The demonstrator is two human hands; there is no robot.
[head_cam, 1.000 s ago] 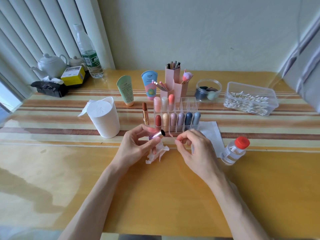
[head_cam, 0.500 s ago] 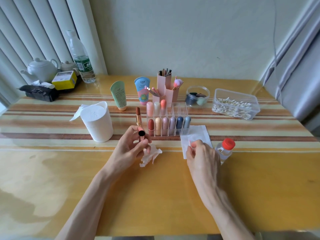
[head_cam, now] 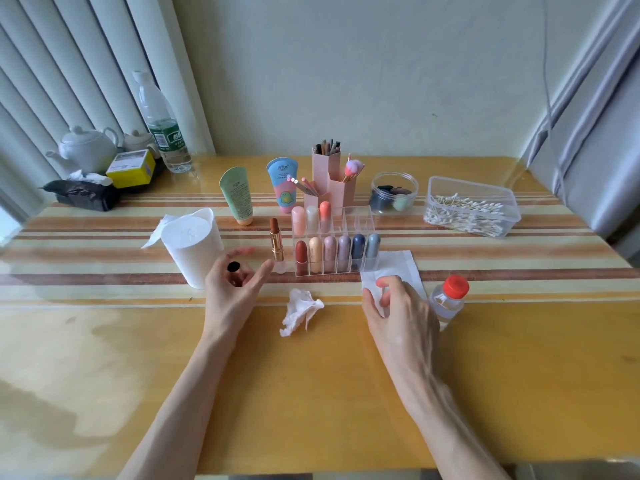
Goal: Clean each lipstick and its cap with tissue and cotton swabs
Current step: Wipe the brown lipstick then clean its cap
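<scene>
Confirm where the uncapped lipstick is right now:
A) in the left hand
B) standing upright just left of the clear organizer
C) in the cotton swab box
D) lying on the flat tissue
B: the uncapped lipstick stands upright, just left of the clear organizer, and the left hand holds only the cap in its fingers.

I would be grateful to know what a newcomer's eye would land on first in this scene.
The clear organiser in the middle, holding rows of colourful capped lipsticks, stands out first. Just left of it an uncapped reddish-brown lipstick stands upright, while the left hand holds a cap nearby. A crumpled tissue lies between the hands, and the right hand is over a flat tissue.
</scene>
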